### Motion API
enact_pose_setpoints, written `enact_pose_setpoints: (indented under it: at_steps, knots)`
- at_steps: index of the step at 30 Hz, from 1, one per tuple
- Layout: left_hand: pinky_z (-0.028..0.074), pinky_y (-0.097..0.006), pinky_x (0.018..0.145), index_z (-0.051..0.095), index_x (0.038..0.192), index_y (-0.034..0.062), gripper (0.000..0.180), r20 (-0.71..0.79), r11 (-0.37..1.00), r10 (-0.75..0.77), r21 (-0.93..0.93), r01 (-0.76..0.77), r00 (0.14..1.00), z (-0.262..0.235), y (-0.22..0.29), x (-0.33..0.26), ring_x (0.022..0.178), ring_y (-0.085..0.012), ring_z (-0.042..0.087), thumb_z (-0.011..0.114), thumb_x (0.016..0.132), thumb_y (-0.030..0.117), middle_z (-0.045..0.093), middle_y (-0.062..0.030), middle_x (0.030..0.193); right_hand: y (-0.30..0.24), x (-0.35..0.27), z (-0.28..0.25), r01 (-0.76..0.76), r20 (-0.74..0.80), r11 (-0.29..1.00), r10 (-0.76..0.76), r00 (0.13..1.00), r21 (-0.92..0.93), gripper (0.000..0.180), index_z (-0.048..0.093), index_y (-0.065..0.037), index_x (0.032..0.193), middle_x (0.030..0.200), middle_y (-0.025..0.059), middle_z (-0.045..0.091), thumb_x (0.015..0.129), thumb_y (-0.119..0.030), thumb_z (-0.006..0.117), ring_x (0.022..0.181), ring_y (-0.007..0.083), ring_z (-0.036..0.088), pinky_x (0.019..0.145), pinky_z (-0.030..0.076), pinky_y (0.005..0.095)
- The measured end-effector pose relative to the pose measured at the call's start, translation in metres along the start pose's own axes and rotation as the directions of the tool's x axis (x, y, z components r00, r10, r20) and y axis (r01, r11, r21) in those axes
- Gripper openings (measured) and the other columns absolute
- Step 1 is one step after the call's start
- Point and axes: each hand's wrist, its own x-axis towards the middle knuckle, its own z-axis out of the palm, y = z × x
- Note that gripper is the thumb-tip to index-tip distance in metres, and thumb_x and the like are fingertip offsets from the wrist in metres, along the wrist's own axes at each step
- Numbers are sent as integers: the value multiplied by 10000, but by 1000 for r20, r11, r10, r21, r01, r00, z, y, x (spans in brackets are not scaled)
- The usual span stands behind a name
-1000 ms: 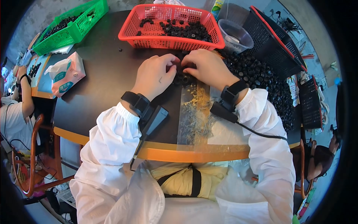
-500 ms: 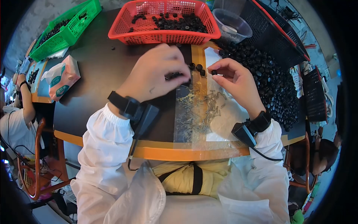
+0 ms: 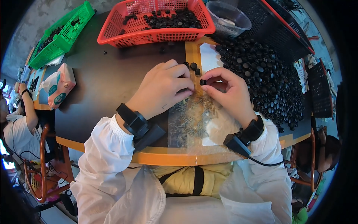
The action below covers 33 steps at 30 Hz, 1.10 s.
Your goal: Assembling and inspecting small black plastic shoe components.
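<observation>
A: ok so the right hand has come in closer to the left hand since a moment ago, bringing its black cap along. Where's the cap sitting exactly?

B: Right at the fingertips, pinched between right thumb and index. Left fingers are curled in, tips close together, can't tell if they've got anything. A couple of loose caps just beyond, thin screw-like bits scattered nearer the body, big heap of caps off right

A: And the containers?

B: Red basket up front has more black caps, clear tub beside it has something pale inside, green basket far left holds black parts too
</observation>
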Motion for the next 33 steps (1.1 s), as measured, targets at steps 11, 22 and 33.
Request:
enact_pose_setpoints:
  at_steps: [11,22,33]
  knots:
    - [491,-307,718,681,1047,59,205,-154,948,-252,-240,211,955,-7,12,1,852,-191,598,677,850,2,633,-64,931,-1,-1,-1,-16,-73,947,41,997,320,237,625,-13,1112,1022,19,646,884,26,672,953,85,617,869,513,234]
    - [514,-269,808,755,945,39,162,-253,854,-311,-498,152,916,-3,19,1,889,-159,618,752,793,-18,618,-51,998,-7,-5,2,-120,93,892,88,992,437,200,626,-8,1088,1015,27,656,896,9,678,915,87,632,837,530,234]
    - [485,-282,751,769,928,96,218,-272,961,-195,-246,128,942,-7,19,1,871,-165,575,782,740,-13,580,-31,944,-7,-7,1,-140,97,896,109,989,421,201,620,0,1089,1009,35,657,898,-10,682,883,86,626,806,536,233]
